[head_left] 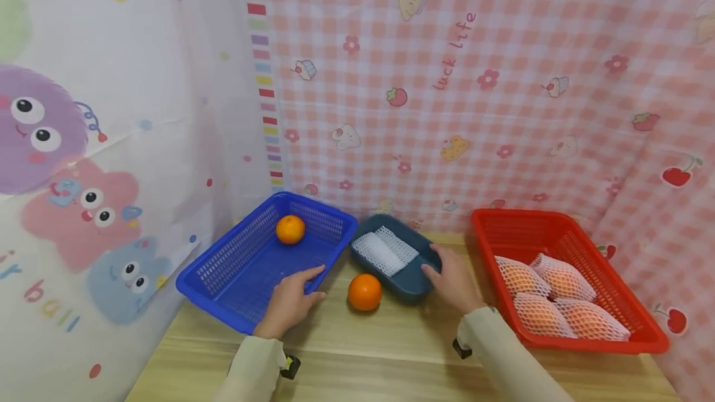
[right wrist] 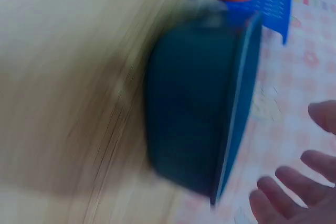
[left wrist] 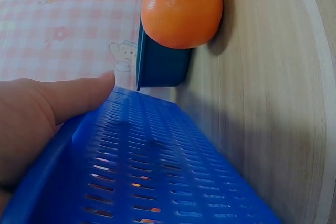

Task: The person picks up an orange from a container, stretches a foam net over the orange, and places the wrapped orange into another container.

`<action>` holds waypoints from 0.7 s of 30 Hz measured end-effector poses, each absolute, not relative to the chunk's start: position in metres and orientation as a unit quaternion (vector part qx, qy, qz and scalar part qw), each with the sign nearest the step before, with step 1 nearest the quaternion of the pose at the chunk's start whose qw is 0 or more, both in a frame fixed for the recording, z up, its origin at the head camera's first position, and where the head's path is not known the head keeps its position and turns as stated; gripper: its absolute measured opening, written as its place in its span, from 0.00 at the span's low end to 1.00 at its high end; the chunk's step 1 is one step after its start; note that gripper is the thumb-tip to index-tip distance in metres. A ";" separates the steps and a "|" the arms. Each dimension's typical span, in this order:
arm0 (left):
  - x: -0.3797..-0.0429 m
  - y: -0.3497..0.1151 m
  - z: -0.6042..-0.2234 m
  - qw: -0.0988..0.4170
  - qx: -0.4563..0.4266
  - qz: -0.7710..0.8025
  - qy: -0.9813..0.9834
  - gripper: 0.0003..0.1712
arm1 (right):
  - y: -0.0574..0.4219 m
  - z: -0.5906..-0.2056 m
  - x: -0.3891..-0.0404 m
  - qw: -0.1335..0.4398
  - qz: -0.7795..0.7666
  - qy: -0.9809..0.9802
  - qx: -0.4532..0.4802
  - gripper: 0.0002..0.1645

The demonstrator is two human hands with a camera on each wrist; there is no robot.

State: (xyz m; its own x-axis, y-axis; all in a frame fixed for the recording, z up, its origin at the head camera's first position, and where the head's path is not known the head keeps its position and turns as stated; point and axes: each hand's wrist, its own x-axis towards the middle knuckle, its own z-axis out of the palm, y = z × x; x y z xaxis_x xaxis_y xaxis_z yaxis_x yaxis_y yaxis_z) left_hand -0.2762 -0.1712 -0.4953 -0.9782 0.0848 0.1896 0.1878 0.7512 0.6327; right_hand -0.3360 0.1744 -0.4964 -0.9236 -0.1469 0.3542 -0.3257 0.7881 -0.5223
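Observation:
My left hand (head_left: 288, 303) is at the right rim of a blue basket (head_left: 192, 278), index finger and thumb extended and apart. Its thumb lies over the rim in the left wrist view, with the other fingers hidden. An orange (head_left: 290, 229) sits inside this basket. Over the right end of a dark green tray (head_left: 416, 287), my right hand (head_left: 455, 278) has its fingers spread, and nothing is held in it. White foam nets (head_left: 385, 252) lie in the tray. Between the basket and tray, a second orange (head_left: 365, 292) rests on the table.
At the right stands a red basket (head_left: 606, 345) with several oranges in foam nets (head_left: 564, 278). A pink checked cloth (head_left: 368, 67) hangs behind the wooden table (head_left: 357, 358). Another printed cloth (head_left: 173, 79) hangs along the left side.

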 end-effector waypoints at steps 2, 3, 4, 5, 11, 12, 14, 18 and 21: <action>-0.276 -0.172 -0.496 0.076 -0.071 -0.343 -0.934 0.31 | 0.158 -0.501 -0.349 0.103 0.304 -0.939 0.127 0.33; -0.276 -0.172 -0.497 0.076 -0.072 -0.342 -0.934 0.31 | 0.150 -0.503 -0.355 0.079 0.307 -0.940 0.126 0.34; -0.276 -0.172 -0.497 0.080 -0.074 -0.339 -0.934 0.31 | 0.143 -0.504 -0.361 0.059 0.306 -0.942 0.124 0.35; -0.276 -0.173 -0.497 0.083 -0.077 -0.336 -0.935 0.31 | 0.137 -0.507 -0.365 0.041 0.308 -0.943 0.123 0.36; -0.276 -0.173 -0.499 0.089 -0.080 -0.324 -0.938 0.31 | 0.116 -0.524 -0.382 -0.037 0.256 -0.958 0.126 0.42; -0.275 -0.173 -0.499 0.089 -0.078 -0.323 -0.939 0.31 | 0.114 -0.526 -0.383 -0.043 0.239 -0.962 0.126 0.42; -0.275 -0.173 -0.500 0.091 -0.078 -0.321 -0.939 0.31 | 0.110 -0.530 -0.385 -0.047 0.216 -0.968 0.121 0.43; -0.275 -0.173 -0.500 0.099 -0.085 -0.317 -0.939 0.31 | 0.105 -0.534 -0.385 -0.023 0.206 -0.972 0.109 0.38; -0.275 -0.174 -0.499 0.101 -0.087 -0.320 -0.938 0.30 | 0.101 -0.534 -0.386 0.002 0.213 -0.972 0.098 0.32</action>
